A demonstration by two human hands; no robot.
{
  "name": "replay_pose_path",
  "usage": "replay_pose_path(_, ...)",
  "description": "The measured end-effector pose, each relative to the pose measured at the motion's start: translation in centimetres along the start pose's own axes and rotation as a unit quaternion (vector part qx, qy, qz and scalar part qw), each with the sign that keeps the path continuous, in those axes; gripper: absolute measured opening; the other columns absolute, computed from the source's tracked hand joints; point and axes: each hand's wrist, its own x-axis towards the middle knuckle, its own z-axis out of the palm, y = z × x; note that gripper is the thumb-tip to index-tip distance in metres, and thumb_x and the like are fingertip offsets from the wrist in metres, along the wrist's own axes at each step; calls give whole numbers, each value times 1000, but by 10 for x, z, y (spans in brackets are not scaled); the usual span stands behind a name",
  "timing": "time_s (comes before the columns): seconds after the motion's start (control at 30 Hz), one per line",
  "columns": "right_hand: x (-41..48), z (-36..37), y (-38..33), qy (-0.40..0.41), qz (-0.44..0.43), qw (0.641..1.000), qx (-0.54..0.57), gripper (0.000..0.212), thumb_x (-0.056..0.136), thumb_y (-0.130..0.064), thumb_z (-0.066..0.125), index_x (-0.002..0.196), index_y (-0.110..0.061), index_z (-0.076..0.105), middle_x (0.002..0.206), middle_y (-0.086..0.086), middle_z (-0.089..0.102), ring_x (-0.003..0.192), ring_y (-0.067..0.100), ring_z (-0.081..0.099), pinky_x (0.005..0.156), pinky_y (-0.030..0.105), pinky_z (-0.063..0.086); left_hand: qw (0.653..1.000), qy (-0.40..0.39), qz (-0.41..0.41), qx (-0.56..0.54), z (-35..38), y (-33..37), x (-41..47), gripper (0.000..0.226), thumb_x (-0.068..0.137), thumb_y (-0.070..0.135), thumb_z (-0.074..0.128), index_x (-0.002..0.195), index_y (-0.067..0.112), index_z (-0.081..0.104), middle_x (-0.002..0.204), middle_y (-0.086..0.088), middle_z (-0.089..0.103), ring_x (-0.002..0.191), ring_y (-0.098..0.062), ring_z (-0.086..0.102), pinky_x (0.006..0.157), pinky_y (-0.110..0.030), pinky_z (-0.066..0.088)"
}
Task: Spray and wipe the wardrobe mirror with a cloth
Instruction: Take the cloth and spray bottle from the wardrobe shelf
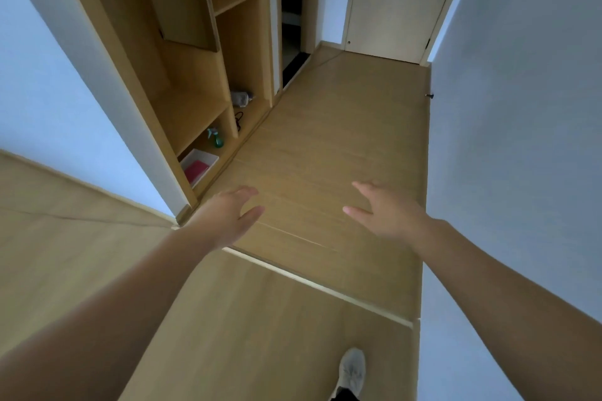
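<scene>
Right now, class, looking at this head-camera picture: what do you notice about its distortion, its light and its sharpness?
Head view: wide-angle lens splays the walls and wardrobe edges outward; light is soft, dim and bluish, with no hard shadows or glare; the left hand and right hand look slightly smeared at the fingertips; the spray bottle is small and soft in detail; no mirror is identifiable.

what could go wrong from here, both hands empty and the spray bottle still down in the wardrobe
1. The spray bottle stands deep in a low compartment, so a hand reaching in could tip it.
2. The black cord lies in the next compartment and might snag.
3. The raised floor strip ahead of the shoe could trip a step.
</scene>
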Motion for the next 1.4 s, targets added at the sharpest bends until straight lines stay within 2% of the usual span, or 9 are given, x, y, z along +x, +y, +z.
replay_pose_path(0.17,68,-42,54,-31,-32,999,-6,70,98,-52,42,154,-17,19,161,8,21,147,21,20,117,37,24,999,19,-37,-12,12,31,64,52,93,56,41,139,31,41,142,10,46,125,-12,46,99,-27,34)
replay_pose_path(0.33,130,-73,101,-23,-60,998,-11,69,98,-53,43,154,-18,23,159,6,25,145,21,26,112,33,26,996,47,-71,-30,22,54,121,51,93,56,43,137,31,43,141,11,46,124,-12,46,96,-24,34)
replay_pose_path(0.63,243,-84,139,-33,-101,994,-12,73,94,-58,45,152,-17,27,156,6,33,142,21,31,114,39,32,990,73,-113,-31,24,56,209,51,92,54,44,136,28,45,141,7,48,122,-14,50,99,-29,40)
replay_pose_path(0.87,373,-100,133,-28,-139,990,-22,74,92,-61,45,152,-21,27,156,3,31,143,21,30,114,41,31,985,83,-144,-43,15,10,305,51,93,52,45,137,27,45,140,5,49,124,-15,48,94,-25,35)
replay_pose_path(1.1,507,-134,106,-33,-164,985,-33,73,92,-61,44,151,-20,28,153,3,36,137,21,39,107,35,38,980,62,-181,-63,-30,-57,409,52,93,55,40,135,26,46,134,2,54,123,-17,49,100,-35,43)
replay_pose_path(1.2,554,-147,91,-35,-172,984,-33,73,93,-61,43,151,-22,27,154,1,35,137,20,39,105,35,38,971,87,-208,-77,-46,-78,435,47,94,50,44,132,24,49,127,1,58,116,-18,54,96,-35,46)
replay_pose_path(1.4,629,-163,53,-49,-209,975,-49,72,93,-61,42,152,-25,24,156,0,30,141,20,34,107,36,36,965,111,-228,-70,-62,-118,460,44,93,51,44,129,27,52,126,4,59,115,-17,56,96,-36,48)
